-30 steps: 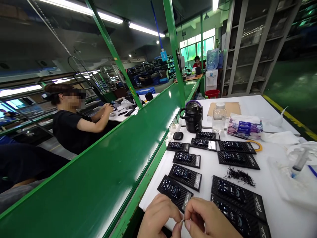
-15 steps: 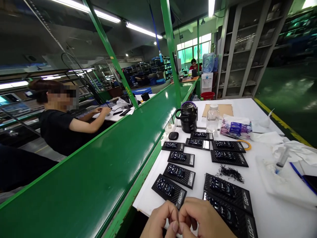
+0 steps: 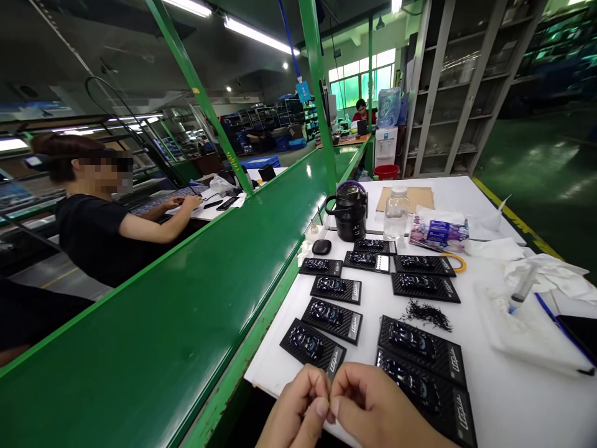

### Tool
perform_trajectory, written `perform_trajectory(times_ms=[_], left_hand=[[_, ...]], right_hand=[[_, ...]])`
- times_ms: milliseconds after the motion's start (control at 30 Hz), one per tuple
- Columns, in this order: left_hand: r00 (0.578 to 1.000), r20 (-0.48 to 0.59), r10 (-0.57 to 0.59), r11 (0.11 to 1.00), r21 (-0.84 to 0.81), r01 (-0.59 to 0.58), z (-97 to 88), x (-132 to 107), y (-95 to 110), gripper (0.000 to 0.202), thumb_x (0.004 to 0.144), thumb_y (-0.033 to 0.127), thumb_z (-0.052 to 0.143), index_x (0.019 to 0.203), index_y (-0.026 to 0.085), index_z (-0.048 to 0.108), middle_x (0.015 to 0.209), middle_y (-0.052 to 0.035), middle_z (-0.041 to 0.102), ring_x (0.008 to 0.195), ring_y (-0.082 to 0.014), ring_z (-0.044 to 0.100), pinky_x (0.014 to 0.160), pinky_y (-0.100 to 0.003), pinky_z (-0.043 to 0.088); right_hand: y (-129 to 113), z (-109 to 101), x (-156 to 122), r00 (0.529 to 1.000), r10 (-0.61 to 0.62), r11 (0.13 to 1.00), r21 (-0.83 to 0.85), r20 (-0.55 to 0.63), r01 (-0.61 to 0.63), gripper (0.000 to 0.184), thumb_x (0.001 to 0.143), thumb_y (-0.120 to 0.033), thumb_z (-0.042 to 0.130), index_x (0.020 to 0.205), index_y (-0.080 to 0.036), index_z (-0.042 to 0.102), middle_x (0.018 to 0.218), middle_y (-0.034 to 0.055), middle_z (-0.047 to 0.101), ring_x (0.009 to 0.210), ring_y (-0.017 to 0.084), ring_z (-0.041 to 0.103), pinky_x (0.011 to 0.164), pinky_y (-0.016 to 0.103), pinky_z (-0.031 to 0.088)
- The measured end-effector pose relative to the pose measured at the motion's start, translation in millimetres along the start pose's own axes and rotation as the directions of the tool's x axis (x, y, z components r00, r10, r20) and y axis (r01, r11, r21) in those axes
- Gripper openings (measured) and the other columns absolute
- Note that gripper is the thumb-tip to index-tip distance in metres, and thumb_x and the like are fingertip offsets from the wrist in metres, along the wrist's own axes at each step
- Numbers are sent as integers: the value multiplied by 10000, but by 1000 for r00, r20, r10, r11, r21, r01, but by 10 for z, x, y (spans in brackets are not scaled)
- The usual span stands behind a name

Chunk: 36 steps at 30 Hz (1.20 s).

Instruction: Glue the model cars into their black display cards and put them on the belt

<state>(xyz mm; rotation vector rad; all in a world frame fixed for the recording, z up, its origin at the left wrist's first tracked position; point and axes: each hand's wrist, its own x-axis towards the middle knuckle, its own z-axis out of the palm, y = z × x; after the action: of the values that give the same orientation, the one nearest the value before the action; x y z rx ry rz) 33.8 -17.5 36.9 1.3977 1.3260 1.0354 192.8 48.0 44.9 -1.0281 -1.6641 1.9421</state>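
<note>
Currently, the left hand (image 3: 301,407) and right hand (image 3: 370,398) meet at their fingertips over the near edge of the white worktop (image 3: 504,404), each drawn into a pinch; whatever may sit between them is too small to make out. Just beyond lies the nearest toy car (image 3: 305,341) on its black base (image 3: 327,350). It looks light and stiff, its glossy shell probably slippery and easily marked, so the base's edges seem the safer hold (the textured top may help the grip too). Farther back, a clear jar (image 3: 396,214) with its lid on stands near a black jug (image 3: 351,214); I cannot tell whether the jar holds liquid, and the jug hides its contents. At right, a syringe (image 3: 523,287) tilts over a white slab (image 3: 504,345); how full it is remains unclear.
</note>
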Motion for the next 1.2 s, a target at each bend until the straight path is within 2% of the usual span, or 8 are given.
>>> perform_trajectory(times_ms=[133, 233, 333, 433, 767, 933, 1067, 1200], left_hand=[[928, -173, 331, 918, 285, -274, -39, 40, -100, 155, 971, 288, 559, 844, 207, 596, 828, -14, 618, 766, -137, 588, 702, -234, 456], [833, -228, 503, 796, 497, -345, -192, 108, -186, 129, 934, 126, 585, 913, 239, 642, 909, 2, 689, 842, -134, 636, 770, -237, 489], [794, -277, 540, 732, 620, -281, -364, 204, -293, 160, 927, 92, 595, 937, 241, 654, 970, 2, 719, 906, -147, 631, 844, -273, 495], [814, -200, 545, 683, 669, -292, -430, 284, -401, 162, 932, 91, 586, 966, 232, 658, 1081, -17, 722, 993, -173, 605, 907, -324, 494], [763, -88, 641, 558, 736, -384, -316, 397, -550, 211, 871, 29, 631, 987, 202, 656, 1176, -59, 704, 1083, -220, 586, 929, -417, 500], [779, -131, 613, 595, 726, -346, -314, 403, -561, 186, 874, 50, 625, 940, 219, 666, 1161, -55, 705, 1104, -228, 580, 941, -431, 512], [866, -192, 461, 694, 686, -218, -315, 384, -507, 133, 910, 144, 578, 914, 245, 664, 1344, -73, 582, 1248, -259, 513, 1031, -496, 482], [915, -331, 230, 789, 613, 24, -457, 430, -637, 235, 892, 353, 590, 1109, 264, 599, 1490, -114, 403, 1359, -338, 432, 1078, -623, 430]], right_hand=[[0, -71, 8, 999, 43, 998, 39, 15, -43, 108, 851, -250, 519, 804, -173, 578, 652, -36, 475, 574, 123, 445, 533, 241, 371], [18, -174, -5, 991, -133, 955, -270, -25, 121, 182, 871, -246, 530, 994, -167, 639, 812, 26, 595, 713, 181, 553, 680, 323, 476], [73, -236, 7, 884, -468, 628, -708, -10, 324, 229, 878, -159, 502, 1056, -167, 645, 1025, 111, 625, 930, 271, 575, 863, 473, 483], [161, -197, 62, 836, -542, 378, -864, 85, 333, 237, 855, -138, 555, 1078, -140, 639, 1052, 139, 611, 961, 307, 560, 845, 511, 509], [305, -64, 189, 838, -530, 246, -923, 126, 295, 499, 813, -82, 643, 1307, -121, 579, 1060, 131, 592, 930, 284, 553, 796, 452, 551], [318, -55, 181, 852, -508, 270, -916, 128, 298, 526, 850, -84, 590, 1368, -157, 544, 1091, 135, 577, 945, 285, 547, 797, 456, 550], [341, -69, 213, 858, -495, 247, -925, 136, 290, 526, 842, -105, 576, 1366, -149, 555, 1078, 150, 596, 937, 300, 562, 785, 468, 556], [412, -9, 341, 778, -604, 111, -948, 174, 299, 467, 834, -225, 610, 1292, -137, 608, 977, 152, 640, 823, 295, 597, 651, 413, 566]])
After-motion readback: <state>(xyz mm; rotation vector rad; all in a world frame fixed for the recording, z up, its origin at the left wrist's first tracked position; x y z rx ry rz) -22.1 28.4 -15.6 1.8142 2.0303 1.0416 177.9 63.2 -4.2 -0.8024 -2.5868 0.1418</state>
